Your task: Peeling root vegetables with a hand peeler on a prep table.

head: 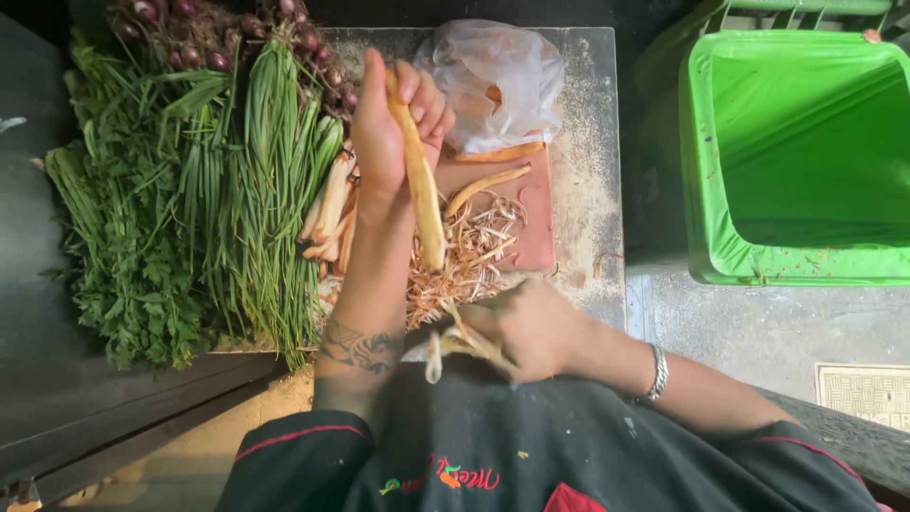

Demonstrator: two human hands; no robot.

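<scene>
A peeled carrot [420, 180] stands upright over the desk [588, 142], gripped at its top by the left hand [393, 123]. The right hand [531, 327] is closed around a peeler [455, 341], with peelings [469, 251] heaped on the cutting board [536, 223] and herbs [180, 199] alongside.

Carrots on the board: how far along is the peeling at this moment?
Done: a stack of pale peeled carrots and a heap of peelings. In hand: the left hand holds a mostly peeled carrot; the right hand holds a peeler, blurred. Left: two unpeeled carrots, maybe more in the plastic bag.
</scene>
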